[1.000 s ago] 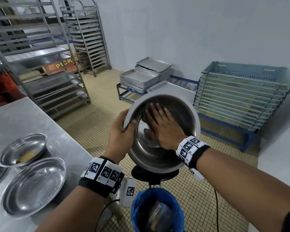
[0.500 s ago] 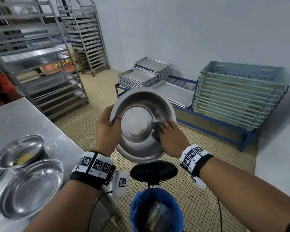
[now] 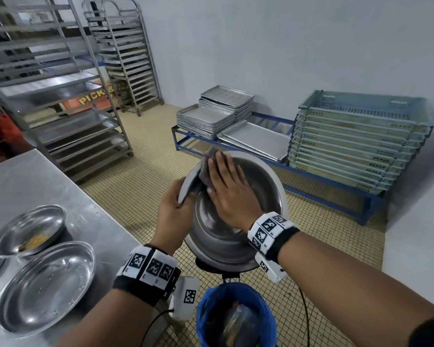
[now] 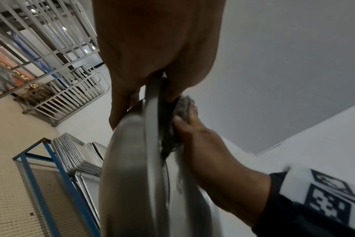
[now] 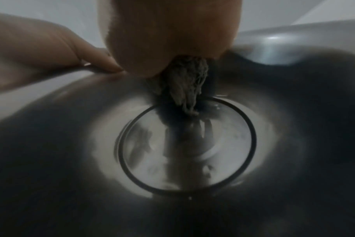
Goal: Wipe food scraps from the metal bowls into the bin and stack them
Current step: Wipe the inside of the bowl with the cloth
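Your left hand (image 3: pixel 172 209) grips the rim of the metal bowl (image 3: pixel 248 236), thumb inside and fingers behind, w/ the bowl tipped up on edge, its opening toward you. Your right hand (image 3: pixel 232 191) lies flat, fingers straight, pressing a dark grey cloth (image 3: pixel 206 169) vs. the inner wall near the top rim; the right wrist view shows a wad of that cloth (image 5: pixel 184 86) bunched under the palm, hanging toward the bowl's ringed base.

The bowl is held in the air above the blue-lined bin (image 3: pixel 236 319), w/ a black round stool (image 3: pixel 218 269) just under it.

Step in hand, I'd say: wiping this bowl's inside; no scraps show in it, tho the wrist view is too blurred to be sure. Next move prob. calls for a sweep down and out toward the low rim, so loosened bits drop in the bin, not on the stool or floor. Then set it on the steel table (image 3: pixel 48 186), where a clean-looking shallow dish (image 3: pixel 45 286) sits near a bowl w/ yellow scraps (image 3: pixel 28 231) not yet done.
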A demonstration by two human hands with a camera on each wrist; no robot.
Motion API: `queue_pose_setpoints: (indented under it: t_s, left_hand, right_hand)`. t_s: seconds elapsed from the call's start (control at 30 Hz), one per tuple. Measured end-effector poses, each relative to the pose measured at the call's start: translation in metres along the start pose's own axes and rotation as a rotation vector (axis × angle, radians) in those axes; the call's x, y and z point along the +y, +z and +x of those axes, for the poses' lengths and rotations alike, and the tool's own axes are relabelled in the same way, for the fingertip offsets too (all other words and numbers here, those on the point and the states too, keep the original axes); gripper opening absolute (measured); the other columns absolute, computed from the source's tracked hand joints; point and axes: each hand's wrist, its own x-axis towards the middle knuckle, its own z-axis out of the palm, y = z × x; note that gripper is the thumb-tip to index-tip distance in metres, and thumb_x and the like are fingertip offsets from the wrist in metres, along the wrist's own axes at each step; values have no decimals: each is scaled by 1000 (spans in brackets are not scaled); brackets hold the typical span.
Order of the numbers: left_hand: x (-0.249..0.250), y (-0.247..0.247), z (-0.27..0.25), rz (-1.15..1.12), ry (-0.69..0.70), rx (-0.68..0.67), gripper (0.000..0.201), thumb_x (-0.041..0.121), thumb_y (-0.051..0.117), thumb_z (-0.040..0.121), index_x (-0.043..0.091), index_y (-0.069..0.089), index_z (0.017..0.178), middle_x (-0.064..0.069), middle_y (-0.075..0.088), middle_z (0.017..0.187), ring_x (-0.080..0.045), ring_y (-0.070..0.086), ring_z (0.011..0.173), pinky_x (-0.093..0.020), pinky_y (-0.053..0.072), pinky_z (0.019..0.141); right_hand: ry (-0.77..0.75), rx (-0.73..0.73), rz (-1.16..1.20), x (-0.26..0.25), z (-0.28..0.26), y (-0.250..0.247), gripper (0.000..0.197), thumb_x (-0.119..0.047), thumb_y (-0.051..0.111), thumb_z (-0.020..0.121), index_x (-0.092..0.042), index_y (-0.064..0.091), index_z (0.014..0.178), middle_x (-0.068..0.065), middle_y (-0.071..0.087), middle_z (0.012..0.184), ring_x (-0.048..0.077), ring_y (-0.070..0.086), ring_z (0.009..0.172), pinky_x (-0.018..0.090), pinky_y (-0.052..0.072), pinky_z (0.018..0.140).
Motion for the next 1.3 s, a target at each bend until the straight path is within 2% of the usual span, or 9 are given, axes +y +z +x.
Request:
queue_pose_setpoints:
  t_s: [0.13, 0.27, 0.43, 0.63, 0.83, 1.0, 1.07, 1.13, 1.3]
  left_hand:
    - [-1, -5, -1, 29, -14, 16, 41, 10, 61, 101, 49, 71, 108, -2, 78, 103, -33, 75, 94, -65, 59, 86]
    - [2, -4, -5, 73, 4, -15, 44, 11, 61, 101, 54, 69, 106, 3, 78, 101, -28, 75, 91, -62, 60, 83]
    - [2, 0, -11, 143, 49, -53, 47, 6, 60, 101, 51, 68, 112, 12, 76, 103, -19, 74, 96, -53, 61, 86]
    - [6, -20, -6, 128, 72, -28, 33, 6, 60, 102, 33, 69, 119, 7, 75, 94, -14, 72, 81, -23, 55, 65]
    - [7, -13, -7, 170, 119, -110, 41, 4, 58, 102, 41, 68, 117, 8, 75, 102, -18, 73, 89, -40, 61, 78]
    - [0, -27, -5, 93, 86, -16, 31, 5, 59, 103, 25, 69, 125, 4, 76, 101, -21, 73, 89, -34, 60, 74]
    - [2, -29, -3, 118, 108, -29, 32, 6, 59, 103, 25, 69, 127, 6, 76, 101, -18, 73, 90, -31, 59, 75]
    - [6, -26, -4, 148, 138, -75, 32, 7, 59, 103, 25, 69, 127, 9, 75, 99, -11, 72, 87, -23, 57, 71]
    - [9, -23, -7, 110, 153, -114, 31, 5, 60, 104, 22, 70, 127, 3, 76, 99, -15, 73, 87, -24, 57, 72]
  right_hand:
    - [22, -50, -145, 9, -4, 9, 65, -42, 13, 105, -20, -12, 160, 6, -13, 170, 27, -14, 156, 57, 6, 126]
    - [286, 7, -49, 23, 3, -2, 65, -45, 13, 107, -22, -14, 161, 5, -17, 169, 32, -16, 156, 57, -4, 124]
    - [54, 31, -129, 20, 5, -15, 60, -43, 22, 105, -21, 20, 161, 12, 22, 166, 38, 26, 149, 60, 24, 119]
    - [264, 60, 121, 65, -9, -22, 49, -45, 32, 108, -19, 36, 150, 12, 49, 143, 31, 59, 117, 45, 56, 86]
    - [128, 172, 23, 45, 5, -36, 51, -65, 35, 99, -25, 56, 124, 2, 63, 116, 22, 64, 93, 29, 50, 66]
    - [162, 178, 209, 68, -6, -44, 43, -43, 49, 104, -24, 48, 143, 4, 67, 117, 20, 66, 85, 16, 36, 59]
    - [132, 166, 246, 69, -11, -42, 50, -33, 54, 104, -28, 37, 151, 7, 67, 121, 21, 67, 87, 22, 44, 64]
    - [107, 185, 226, 60, -6, -42, 49, -32, 53, 100, -29, 43, 148, 6, 64, 124, 24, 67, 93, 26, 45, 66]
    - [86, 209, 173, 51, 3, -51, 47, -60, 46, 98, -26, 57, 128, 2, 65, 117, 24, 66, 91, 28, 49, 67]
